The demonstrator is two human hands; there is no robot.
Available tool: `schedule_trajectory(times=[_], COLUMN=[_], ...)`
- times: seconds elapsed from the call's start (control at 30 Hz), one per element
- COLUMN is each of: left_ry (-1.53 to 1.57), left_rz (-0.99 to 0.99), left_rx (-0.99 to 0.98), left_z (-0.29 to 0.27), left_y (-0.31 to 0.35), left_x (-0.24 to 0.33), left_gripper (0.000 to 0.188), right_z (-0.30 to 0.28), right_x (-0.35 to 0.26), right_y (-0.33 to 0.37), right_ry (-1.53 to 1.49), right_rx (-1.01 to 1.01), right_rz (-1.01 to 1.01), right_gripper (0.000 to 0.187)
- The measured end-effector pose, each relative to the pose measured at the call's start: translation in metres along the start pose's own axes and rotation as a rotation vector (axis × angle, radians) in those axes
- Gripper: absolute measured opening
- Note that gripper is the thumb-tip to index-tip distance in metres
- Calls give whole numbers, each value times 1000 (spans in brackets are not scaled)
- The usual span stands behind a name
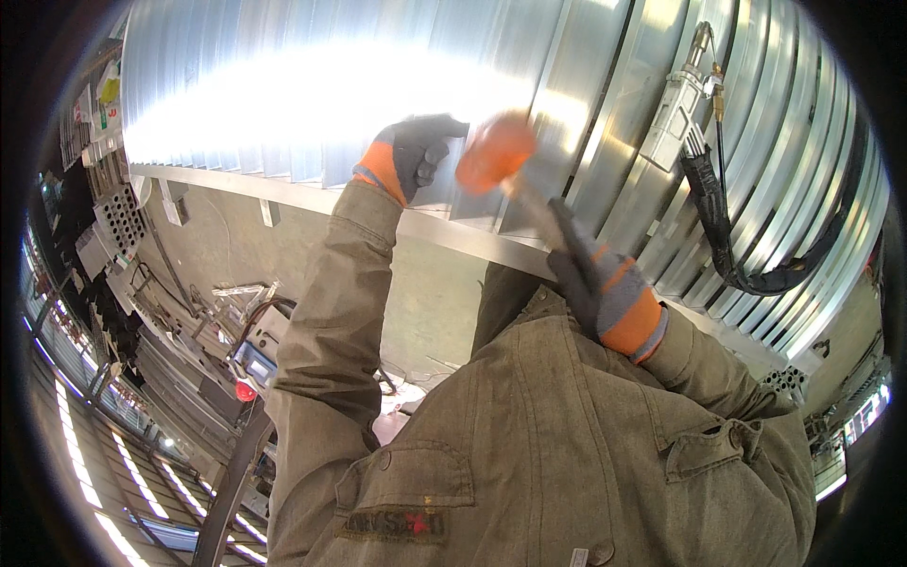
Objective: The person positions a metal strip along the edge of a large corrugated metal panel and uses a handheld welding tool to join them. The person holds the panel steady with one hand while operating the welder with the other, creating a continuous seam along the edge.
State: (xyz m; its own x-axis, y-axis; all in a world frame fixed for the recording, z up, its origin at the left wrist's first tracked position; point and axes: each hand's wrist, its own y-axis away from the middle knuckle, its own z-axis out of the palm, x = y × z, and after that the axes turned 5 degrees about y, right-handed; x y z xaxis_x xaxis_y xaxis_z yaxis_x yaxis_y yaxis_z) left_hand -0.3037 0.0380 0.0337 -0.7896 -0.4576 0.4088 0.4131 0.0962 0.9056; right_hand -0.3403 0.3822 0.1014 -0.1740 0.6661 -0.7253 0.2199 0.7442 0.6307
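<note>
My right hand, in a grey and orange work glove, grips the handle of a mallet. Its orange head is smeared by motion above the ends of the long metal profiles. Left of the mallet head, my gloved left hand is closed over the profiles near their front edge, its fingers curled and one digit pointing toward the mallet. What those fingers hold, if anything, is hidden. The profiles lie side by side, silvery, with strong glare across the left part.
A pneumatic tool with a black-wrapped hose rests on the profiles at right. A metal rail runs along the near edge. Below left, on the floor, stand a machine with a small screen and a red round object.
</note>
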Motion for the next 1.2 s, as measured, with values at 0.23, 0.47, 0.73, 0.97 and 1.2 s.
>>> schedule_trajectory(times=[0.23, 0.47, 0.73, 0.97, 1.2], left_ry=[-362, -1319, -1415, -1435, -1369], left_rz=[-93, 301, 50, 145, 216], left_rx=[147, 352, 431, 503, 332], left_z=[17, 47, 88, 86, 72], left_y=[-6, -18, 16, 9, -1], left_x=[8, -5, 9, 6, 12], left_gripper=[34, 40, 51, 39, 47], right_z=[-2, -13, -12, -10, -6], right_x=[-9, 3, 19, 21, 16], right_y=[-3, 8, 25, 20, 31], right_ry=[-10, -129, -144, -136, -149], right_rx=[-162, 309, 321, 389, 332], right_rz=[157, -32, -46, -160, -116], right_gripper=[79, 60, 60, 60, 59])
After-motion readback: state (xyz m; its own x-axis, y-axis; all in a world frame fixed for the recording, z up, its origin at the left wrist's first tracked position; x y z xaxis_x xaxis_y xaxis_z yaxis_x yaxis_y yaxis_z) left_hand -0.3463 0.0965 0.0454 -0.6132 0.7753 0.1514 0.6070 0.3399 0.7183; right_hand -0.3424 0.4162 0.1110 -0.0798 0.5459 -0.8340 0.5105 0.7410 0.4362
